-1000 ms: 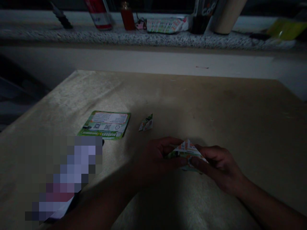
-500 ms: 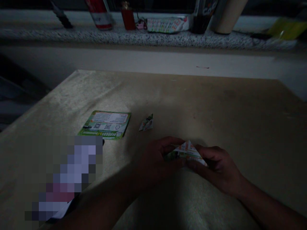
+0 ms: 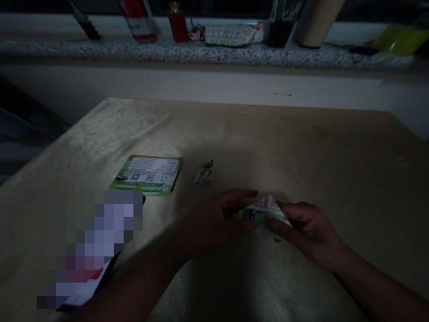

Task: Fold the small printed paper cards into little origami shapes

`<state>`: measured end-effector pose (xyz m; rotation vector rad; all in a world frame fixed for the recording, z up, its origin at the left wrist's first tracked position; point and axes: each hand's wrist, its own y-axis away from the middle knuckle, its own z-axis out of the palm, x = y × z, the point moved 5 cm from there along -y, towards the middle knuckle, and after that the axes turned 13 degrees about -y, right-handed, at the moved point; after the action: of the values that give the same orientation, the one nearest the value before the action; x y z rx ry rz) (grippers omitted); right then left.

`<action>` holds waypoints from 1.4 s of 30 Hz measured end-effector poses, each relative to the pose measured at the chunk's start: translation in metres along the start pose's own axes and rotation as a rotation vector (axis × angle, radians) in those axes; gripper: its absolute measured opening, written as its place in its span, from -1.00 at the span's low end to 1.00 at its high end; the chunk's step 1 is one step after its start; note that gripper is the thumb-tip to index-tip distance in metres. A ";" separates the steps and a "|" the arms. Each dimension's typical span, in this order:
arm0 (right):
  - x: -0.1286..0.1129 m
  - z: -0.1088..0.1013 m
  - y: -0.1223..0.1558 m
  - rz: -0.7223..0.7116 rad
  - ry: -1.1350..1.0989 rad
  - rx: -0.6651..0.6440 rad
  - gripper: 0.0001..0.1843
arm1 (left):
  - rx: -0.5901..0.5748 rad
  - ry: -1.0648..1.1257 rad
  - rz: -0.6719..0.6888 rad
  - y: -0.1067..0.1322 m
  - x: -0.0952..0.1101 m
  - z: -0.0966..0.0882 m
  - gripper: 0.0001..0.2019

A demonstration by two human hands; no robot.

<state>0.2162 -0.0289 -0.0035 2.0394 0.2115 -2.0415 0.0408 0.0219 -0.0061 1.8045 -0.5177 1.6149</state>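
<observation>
A printed sheet of paper (image 3: 266, 214), folded to a peak at its top, is held above the table. My right hand (image 3: 313, 230) grips its right side, with the thumb across the front and the fingers behind. My left hand (image 3: 217, 221) is at the paper's left edge, its thumb and forefinger parted around that side; whether it touches the paper is hard to see. Beyond the hands lies a small folded paper piece (image 3: 204, 173) with pointed corners. To its left rests a stack of green printed leaflets (image 3: 147, 174).
A pixelated device with a lit screen (image 3: 97, 250) lies left of my left forearm on the cloth-covered table (image 3: 234, 129). On the speckled sill (image 3: 187, 53) behind stand a red can (image 3: 139, 22), a small red bottle (image 3: 178, 24), a dark bottle (image 3: 283, 24) and a wrapper (image 3: 233, 36).
My left thumb and forefinger have spread apart and drawn back from the paper. The paper has shifted slightly right in my right hand, and more of its lower front shows.
</observation>
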 end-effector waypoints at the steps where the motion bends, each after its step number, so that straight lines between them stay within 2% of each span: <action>1: -0.001 -0.001 0.000 -0.001 -0.006 0.021 -0.69 | 0.050 -0.036 0.025 0.000 0.002 -0.002 -0.47; 6: -0.004 -0.006 0.000 -0.034 -0.038 0.130 -0.68 | 0.361 -0.214 0.099 0.003 0.010 -0.016 -0.70; 10: -0.003 -0.007 0.000 -0.043 -0.063 0.157 -0.72 | 0.393 -0.074 0.097 0.002 0.009 -0.016 -0.78; 13: -0.004 -0.008 0.001 -0.076 -0.134 0.133 -0.74 | 0.335 0.101 0.076 -0.002 0.003 -0.014 -0.75; 15: -0.005 -0.009 0.002 -0.095 -0.261 0.125 -0.67 | 0.267 0.200 0.059 -0.006 -0.002 -0.013 -0.72; 18: -0.003 -0.013 0.004 -0.063 -0.435 0.176 -0.65 | 0.158 0.319 0.014 -0.010 -0.012 -0.008 -0.69; 20: 0.000 -0.014 0.004 -0.026 -0.442 0.196 -0.75 | 0.090 0.397 -0.022 -0.012 -0.017 -0.003 -0.66; 22: 0.001 -0.012 0.003 -0.023 -0.406 0.158 -0.77 | 0.007 0.452 -0.076 -0.011 -0.021 0.003 -0.61; 27: -0.013 -0.003 0.002 -0.223 -0.295 -0.027 -0.75 | -0.140 0.499 -0.210 -0.005 -0.022 0.017 -0.54; 29: -0.019 -0.001 0.001 -0.264 -0.259 -0.035 -0.81 | -0.164 0.424 -0.209 -0.003 -0.020 0.020 -0.60; 31: -0.020 -0.003 0.001 -0.236 -0.238 0.004 -0.86 | -0.137 0.264 -0.171 -0.002 -0.015 0.017 -0.64; 36: -0.008 -0.012 -0.003 -0.107 -0.143 0.103 -0.89 | 0.115 -0.402 0.008 0.000 0.007 -0.012 -0.63; 38: -0.003 -0.016 -0.006 -0.107 -0.020 0.145 -0.81 | 0.178 -0.697 0.031 0.003 0.014 -0.020 -0.63; 40: -0.002 -0.018 -0.010 -0.152 0.188 0.181 -0.74 | 0.167 -0.976 0.110 0.006 0.020 -0.018 -0.68; 42: -0.004 -0.017 -0.014 -0.228 0.415 0.184 -0.74 | 0.137 -1.154 0.171 0.009 0.022 -0.013 -0.71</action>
<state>0.2287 -0.0106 -0.0012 2.6518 0.3566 -1.7850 0.0288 0.0276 0.0172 2.7506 -1.0765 0.5328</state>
